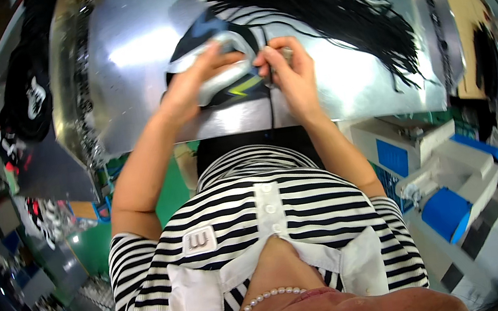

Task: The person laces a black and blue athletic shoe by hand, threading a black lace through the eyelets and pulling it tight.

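A shoe upper (244, 88) in black, grey and blue, with a yellow-green zigzag mark, lies on the metal tabletop in front of me. My left hand (198, 76) grips it from the left, its fingers over the grey part and blurred by motion. At the upper's right edge, my right hand (292, 76) pinches a thin black shoelace (272, 109), whose length hangs down over the table's near edge. Something small and greyish shows within the right fingers; I cannot make out what it is. Beyond both hands, a heap of black laces (331, 13) spreads to the right.
The shiny metal tabletop (127, 102) has raised sides at left and right. Black shoe pieces (31, 100) lie beyond its left side. A white and blue machine (444, 185) stands at the lower right. Dark laces (487, 58) hang at the far right.
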